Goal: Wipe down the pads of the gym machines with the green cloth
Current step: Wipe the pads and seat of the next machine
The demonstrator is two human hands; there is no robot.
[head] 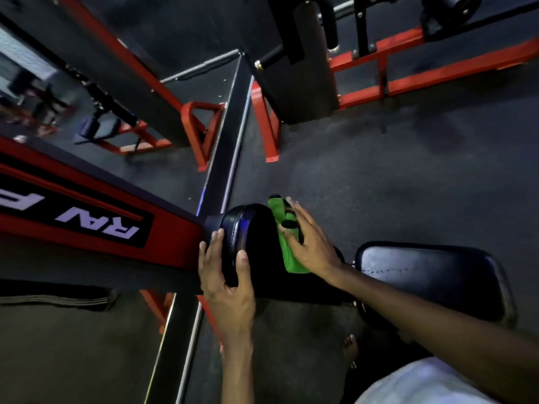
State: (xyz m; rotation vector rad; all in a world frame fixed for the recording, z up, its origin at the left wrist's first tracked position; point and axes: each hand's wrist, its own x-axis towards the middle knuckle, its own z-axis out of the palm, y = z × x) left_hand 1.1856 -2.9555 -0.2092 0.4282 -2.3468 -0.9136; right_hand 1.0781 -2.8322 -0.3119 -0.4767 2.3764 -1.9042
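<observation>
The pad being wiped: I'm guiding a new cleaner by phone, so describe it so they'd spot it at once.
Find the long red frame with white lettering on the left. At its end sits a rounded black pad, gripped by the left hand, the right hand pressing the green cloth on it. Unlike the flat rectangular pad to its right, it bulges.

Dark floor (423,176) bears red machine frames (267,126); black pad (256,237) bears green cloth (287,252).
</observation>
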